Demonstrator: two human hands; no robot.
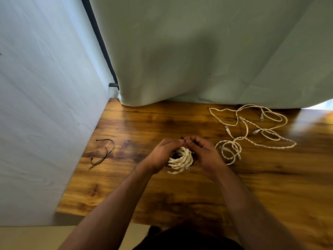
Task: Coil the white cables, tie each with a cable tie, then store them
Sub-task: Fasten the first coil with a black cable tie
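The coiled white cable (179, 160) sits between both hands just above the wooden table (180, 195), partly hidden by fingers. The left hand (162, 154) curls round it. The right hand (203, 152) pinches the black cable tie (182, 138) at its top, mostly hidden. Right of the grip lie loose white cables (252, 130); well to the left lie spare ties (104, 152).

Wooden table (270, 186), pale curtain (198, 51) (draped), black pole (98, 36)
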